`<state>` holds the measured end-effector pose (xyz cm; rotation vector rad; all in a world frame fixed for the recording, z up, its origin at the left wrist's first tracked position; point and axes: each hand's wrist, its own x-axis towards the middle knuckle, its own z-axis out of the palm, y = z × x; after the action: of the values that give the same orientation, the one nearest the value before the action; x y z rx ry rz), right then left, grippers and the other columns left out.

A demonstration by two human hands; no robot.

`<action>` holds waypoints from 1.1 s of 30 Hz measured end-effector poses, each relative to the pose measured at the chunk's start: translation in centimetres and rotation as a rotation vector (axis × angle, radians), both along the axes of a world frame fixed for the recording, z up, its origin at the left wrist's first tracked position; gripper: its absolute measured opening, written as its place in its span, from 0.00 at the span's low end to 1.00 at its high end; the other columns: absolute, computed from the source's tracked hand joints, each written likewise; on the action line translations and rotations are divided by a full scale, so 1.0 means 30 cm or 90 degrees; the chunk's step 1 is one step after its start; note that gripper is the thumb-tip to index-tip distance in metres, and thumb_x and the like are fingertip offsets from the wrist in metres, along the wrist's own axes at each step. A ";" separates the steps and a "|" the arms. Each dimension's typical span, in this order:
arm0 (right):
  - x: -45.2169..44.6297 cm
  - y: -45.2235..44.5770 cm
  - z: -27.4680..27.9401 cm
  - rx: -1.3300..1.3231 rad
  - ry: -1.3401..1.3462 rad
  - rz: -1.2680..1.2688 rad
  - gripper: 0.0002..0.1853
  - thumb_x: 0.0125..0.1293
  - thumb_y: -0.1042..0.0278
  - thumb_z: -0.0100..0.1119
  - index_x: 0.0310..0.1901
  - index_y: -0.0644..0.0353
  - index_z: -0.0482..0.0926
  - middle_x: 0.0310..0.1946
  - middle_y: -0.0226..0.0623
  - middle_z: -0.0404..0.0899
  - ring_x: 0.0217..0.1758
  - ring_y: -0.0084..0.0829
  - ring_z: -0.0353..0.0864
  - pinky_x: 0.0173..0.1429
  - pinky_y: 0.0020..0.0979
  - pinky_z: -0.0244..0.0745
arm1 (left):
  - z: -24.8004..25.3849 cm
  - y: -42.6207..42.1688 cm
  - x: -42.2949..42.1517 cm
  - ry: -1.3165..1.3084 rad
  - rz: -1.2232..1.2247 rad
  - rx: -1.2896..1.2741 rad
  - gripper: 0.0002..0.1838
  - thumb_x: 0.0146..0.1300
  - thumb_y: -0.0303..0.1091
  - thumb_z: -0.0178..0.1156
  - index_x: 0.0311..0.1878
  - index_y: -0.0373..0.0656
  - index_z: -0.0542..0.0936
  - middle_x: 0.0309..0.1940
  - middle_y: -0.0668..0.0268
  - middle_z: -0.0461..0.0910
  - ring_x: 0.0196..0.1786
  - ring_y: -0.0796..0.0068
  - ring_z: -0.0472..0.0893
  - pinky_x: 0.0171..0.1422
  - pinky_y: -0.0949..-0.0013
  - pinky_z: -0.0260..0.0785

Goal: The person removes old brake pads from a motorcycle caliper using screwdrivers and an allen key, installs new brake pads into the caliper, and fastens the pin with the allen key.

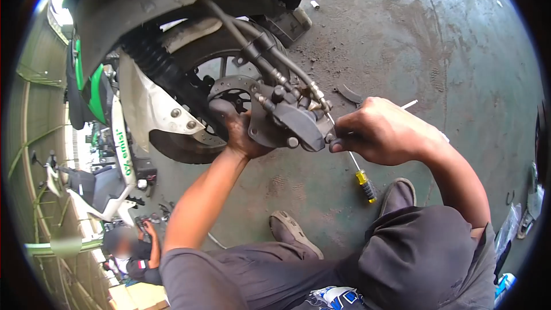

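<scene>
A dark brake caliper (298, 123) with hoses (281, 60) running up from it hangs beside the motorcycle wheel (221, 69) and its brake disc (232, 87). My left hand (241, 129) is wrapped round the caliper's left side, its thumb toward the disc. At the caliper's right end is my right hand (379, 132), fingers curled and pinched close to a small bolt; what lies between the fingertips is hidden. Just below these fingers shows a screwdriver (365, 186) with a yellow and black handle, its thin shaft pointing up toward the caliper.
A curved metal piece (349, 94) and a white stick (409, 104) lie on the floor (470, 109) behind my right hand. At the lower left a co-worker (135, 252) sits near another motorcycle (94, 186). A plastic bag (507, 229) lies at the right.
</scene>
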<state>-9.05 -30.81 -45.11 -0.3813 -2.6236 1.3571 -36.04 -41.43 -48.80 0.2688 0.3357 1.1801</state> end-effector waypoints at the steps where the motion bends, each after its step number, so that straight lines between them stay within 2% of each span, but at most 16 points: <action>1: 0.004 0.010 -0.009 -0.012 0.036 0.016 0.14 0.63 0.59 0.61 0.31 0.65 0.79 0.22 0.53 0.77 0.32 0.55 0.79 0.38 0.48 0.73 | 0.058 -0.008 0.028 0.210 0.006 -0.049 0.72 0.26 0.92 0.48 0.72 0.45 0.61 0.68 0.52 0.63 0.71 0.50 0.64 0.75 0.44 0.54; 2: 0.007 0.021 -0.001 -0.015 0.033 0.042 0.14 0.63 0.59 0.61 0.32 0.65 0.79 0.24 0.52 0.78 0.34 0.54 0.80 0.39 0.48 0.74 | 0.099 -0.006 0.047 0.418 0.011 -0.093 0.71 0.26 0.91 0.49 0.71 0.45 0.61 0.68 0.53 0.64 0.70 0.51 0.65 0.75 0.44 0.54; 3: 0.009 0.027 0.004 -0.033 0.035 0.056 0.14 0.63 0.59 0.61 0.33 0.65 0.79 0.25 0.52 0.79 0.35 0.54 0.80 0.39 0.48 0.74 | 0.128 -0.009 0.054 0.462 -0.027 -0.101 0.70 0.28 0.90 0.53 0.70 0.45 0.62 0.68 0.55 0.64 0.70 0.53 0.66 0.75 0.45 0.56; 5: 0.015 0.018 -0.024 -0.083 0.112 0.067 0.16 0.65 0.59 0.61 0.28 0.64 0.74 0.20 0.52 0.74 0.30 0.55 0.75 0.34 0.48 0.68 | 0.138 -0.049 0.056 0.475 0.004 -0.132 0.69 0.28 0.88 0.56 0.71 0.45 0.61 0.68 0.55 0.64 0.70 0.52 0.66 0.75 0.44 0.56; 10: 0.046 0.006 0.000 -0.120 0.110 0.097 0.15 0.65 0.60 0.60 0.31 0.65 0.74 0.20 0.52 0.74 0.30 0.57 0.74 0.35 0.49 0.68 | 0.100 -0.111 0.085 0.325 0.144 -0.060 0.69 0.31 0.88 0.54 0.73 0.46 0.58 0.70 0.54 0.62 0.70 0.50 0.64 0.75 0.38 0.51; 12: 0.045 0.015 0.027 -0.141 0.018 0.132 0.15 0.65 0.60 0.59 0.36 0.67 0.77 0.28 0.56 0.79 0.39 0.56 0.79 0.43 0.50 0.73 | 0.081 -0.150 0.082 0.305 0.211 -0.077 0.68 0.34 0.87 0.54 0.74 0.45 0.57 0.70 0.55 0.62 0.70 0.50 0.65 0.74 0.36 0.52; 16: 0.050 0.049 0.022 -0.199 0.033 0.209 0.12 0.65 0.65 0.56 0.36 0.69 0.77 0.29 0.57 0.79 0.39 0.56 0.79 0.43 0.49 0.74 | 0.087 -0.153 0.080 0.371 0.175 -0.041 0.61 0.44 0.81 0.54 0.75 0.49 0.55 0.71 0.56 0.61 0.71 0.51 0.64 0.74 0.34 0.51; 18: 0.042 0.107 0.015 -0.183 0.054 0.296 0.10 0.64 0.69 0.55 0.35 0.69 0.78 0.30 0.55 0.79 0.37 0.54 0.79 0.42 0.45 0.74 | 0.075 -0.137 0.096 0.313 0.208 -0.037 0.60 0.46 0.80 0.55 0.75 0.48 0.54 0.72 0.56 0.60 0.71 0.50 0.64 0.74 0.34 0.50; 19: 0.039 0.146 0.024 -0.175 0.019 0.334 0.09 0.63 0.70 0.55 0.35 0.69 0.78 0.30 0.55 0.79 0.35 0.53 0.79 0.41 0.44 0.73 | 0.080 -0.119 0.100 0.324 0.182 -0.040 0.62 0.47 0.80 0.54 0.75 0.41 0.54 0.71 0.55 0.61 0.71 0.48 0.64 0.75 0.37 0.51; 21: 0.022 0.202 0.006 -0.162 0.013 0.401 0.08 0.63 0.71 0.55 0.34 0.69 0.77 0.27 0.54 0.78 0.29 0.48 0.75 0.38 0.40 0.69 | 0.066 -0.104 0.085 0.330 0.158 -0.088 0.61 0.44 0.83 0.53 0.66 0.34 0.61 0.60 0.51 0.67 0.66 0.43 0.67 0.71 0.40 0.57; 22: 0.009 0.203 -0.019 -0.174 0.038 0.436 0.09 0.65 0.72 0.53 0.32 0.71 0.74 0.22 0.52 0.73 0.27 0.46 0.73 0.37 0.40 0.68 | 0.082 -0.097 0.110 0.338 0.234 -0.184 0.62 0.40 0.85 0.54 0.58 0.30 0.68 0.52 0.48 0.69 0.63 0.40 0.67 0.68 0.38 0.59; 24: 0.003 0.207 -0.045 -0.182 0.048 0.477 0.12 0.68 0.70 0.52 0.30 0.70 0.72 0.18 0.45 0.69 0.24 0.39 0.71 0.34 0.37 0.68 | 0.043 -0.095 0.068 0.327 0.157 -0.140 0.53 0.42 0.79 0.60 0.54 0.35 0.71 0.49 0.52 0.70 0.61 0.45 0.69 0.68 0.43 0.61; 27: 0.018 0.191 -0.070 -0.453 -0.073 0.475 0.15 0.72 0.64 0.51 0.32 0.69 0.73 0.16 0.32 0.69 0.21 0.23 0.70 0.29 0.30 0.67 | 0.026 -0.084 0.080 0.284 0.136 -0.133 0.42 0.47 0.66 0.66 0.53 0.37 0.71 0.48 0.56 0.71 0.60 0.51 0.69 0.69 0.48 0.60; 28: 0.025 0.182 -0.054 -0.499 -0.105 0.451 0.15 0.73 0.65 0.51 0.33 0.69 0.74 0.16 0.32 0.68 0.21 0.23 0.70 0.30 0.30 0.67 | 0.041 -0.065 0.106 0.258 0.114 -0.107 0.41 0.49 0.64 0.66 0.54 0.37 0.71 0.47 0.56 0.71 0.60 0.51 0.69 0.69 0.48 0.60; 31: 0.016 0.159 -0.054 -0.450 -0.055 0.468 0.14 0.73 0.65 0.51 0.35 0.69 0.74 0.17 0.31 0.69 0.23 0.23 0.69 0.32 0.30 0.67 | 0.072 -0.040 0.156 0.207 0.074 -0.059 0.41 0.51 0.63 0.65 0.56 0.37 0.70 0.48 0.54 0.71 0.61 0.49 0.69 0.70 0.47 0.60; 33: 0.021 0.153 -0.030 -0.460 -0.084 0.460 0.13 0.73 0.65 0.50 0.37 0.69 0.75 0.20 0.30 0.71 0.25 0.21 0.68 0.33 0.29 0.67 | 0.085 -0.042 0.160 0.194 0.091 -0.032 0.46 0.53 0.67 0.61 0.60 0.34 0.67 0.52 0.49 0.70 0.64 0.41 0.67 0.69 0.41 0.59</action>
<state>-8.41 -26.21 -46.00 0.4856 -2.3476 2.5709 -31.25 -42.69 -46.25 0.3863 0.6591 1.2705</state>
